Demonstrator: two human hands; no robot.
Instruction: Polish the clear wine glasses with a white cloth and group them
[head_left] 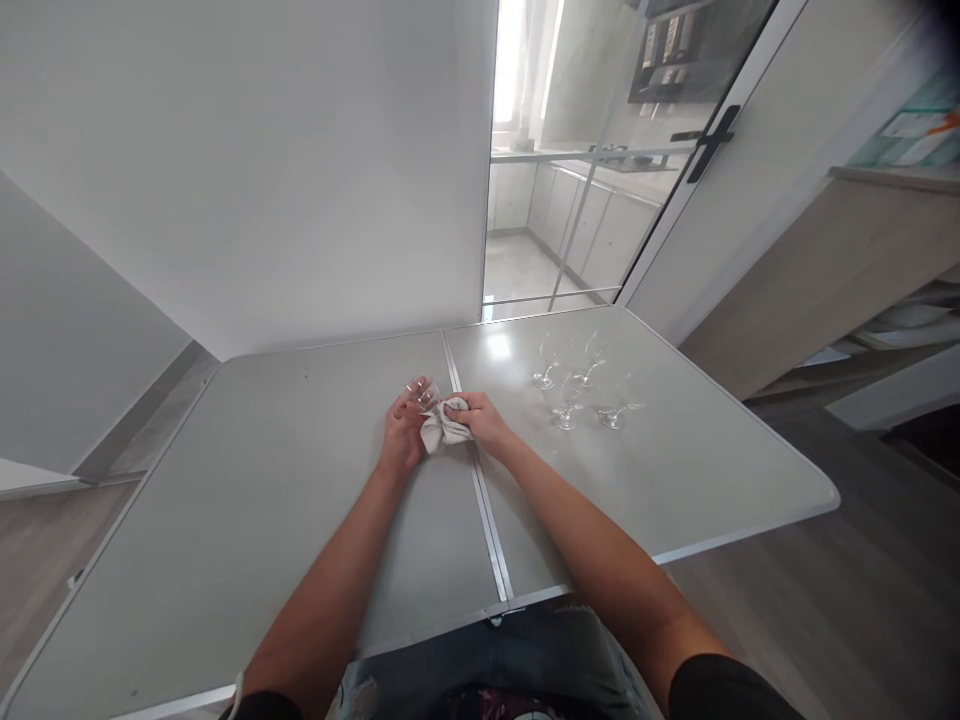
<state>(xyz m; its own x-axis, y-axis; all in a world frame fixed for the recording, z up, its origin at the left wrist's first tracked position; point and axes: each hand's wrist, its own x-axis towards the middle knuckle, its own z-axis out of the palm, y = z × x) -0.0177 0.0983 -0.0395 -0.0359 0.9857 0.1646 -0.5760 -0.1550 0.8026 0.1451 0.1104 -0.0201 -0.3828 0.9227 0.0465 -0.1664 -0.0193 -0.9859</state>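
Note:
My left hand is closed around a clear stemmed glass, which lies tilted in its fingers above the table. A white cloth is bunched up in my right hand and presses against the glass. Part of the glass is hidden behind the cloth and my fingers. To the right of my hands, several clear stemmed glasses stand upright on their bases in a loose group.
Under my hands is a grey folding table with a metal seam across its middle. A white wall rises behind it. At the far right are a glazed door and a wooden shelf unit.

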